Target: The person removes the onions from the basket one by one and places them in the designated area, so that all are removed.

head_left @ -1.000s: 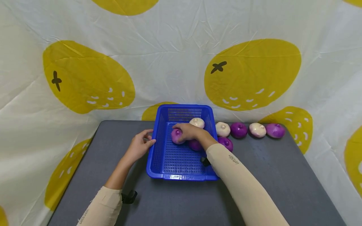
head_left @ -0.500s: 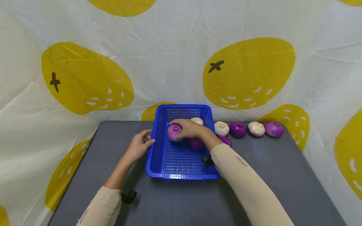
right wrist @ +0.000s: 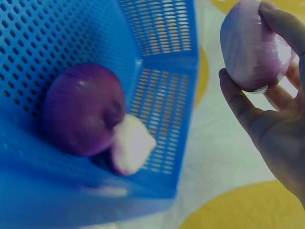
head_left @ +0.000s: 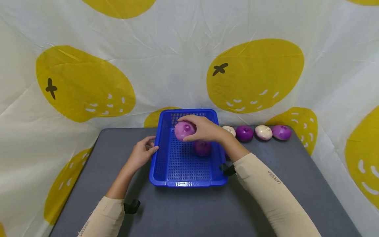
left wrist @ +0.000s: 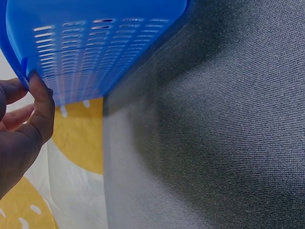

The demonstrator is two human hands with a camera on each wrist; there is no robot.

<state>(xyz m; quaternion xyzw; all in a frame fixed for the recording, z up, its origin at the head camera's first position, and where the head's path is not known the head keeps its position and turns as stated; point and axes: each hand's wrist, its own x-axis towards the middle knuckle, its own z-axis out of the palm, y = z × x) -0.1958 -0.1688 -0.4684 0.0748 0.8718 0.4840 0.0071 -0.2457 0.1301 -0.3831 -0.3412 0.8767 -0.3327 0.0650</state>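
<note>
My right hand (head_left: 205, 128) grips a light purple onion (head_left: 184, 131), raised above the far part of the blue plastic basket (head_left: 188, 183). The right wrist view shows this onion (right wrist: 255, 47) between thumb and fingers, above the basket's rim. Inside the basket lie a dark purple onion (right wrist: 83, 109) and, touching it, a white onion (right wrist: 133, 145). The head view shows the dark one (head_left: 202, 148), while my right hand hides the white one. At the basket's left side, my left hand (head_left: 141, 153) pinches the rim with its fingertips.
Along the table's back edge, right of the basket, stand a partly hidden white onion (head_left: 229, 130), a purple onion (head_left: 244, 133), another white onion (head_left: 263, 132) and a light purple onion (head_left: 282, 132). A fruit-patterned cloth (head_left: 177, 82) hangs behind the grey table (head_left: 189, 210).
My right hand has lifted the light purple onion from inside the basket, upward and toward the back. My left hand stays at the rim. The head view has shifted slightly.
</note>
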